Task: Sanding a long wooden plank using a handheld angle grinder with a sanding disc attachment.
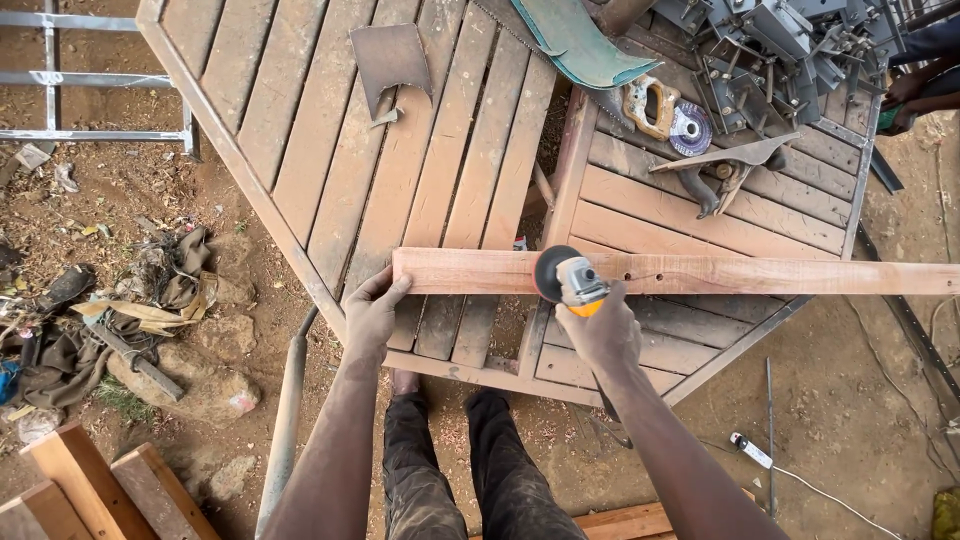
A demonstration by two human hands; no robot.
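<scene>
A long reddish wooden plank [720, 273] lies across two slatted wooden panels. My left hand [372, 312] grips the plank's left end, thumb on the top face. My right hand [603, 330] holds an angle grinder [577, 283] with a grey head and orange body. Its dark disc [549, 272] sits on the plank near the middle. Small holes show in the plank just right of the disc.
Hand saw [585, 45] with a wooden handle, a grinding disc [690, 128], pliers [722, 180] and metal parts [780, 45] lie at the panels' far side. A metal sheet piece [390, 62] rests on the left panel [300, 130]. Rags and stones lie left; a cable right.
</scene>
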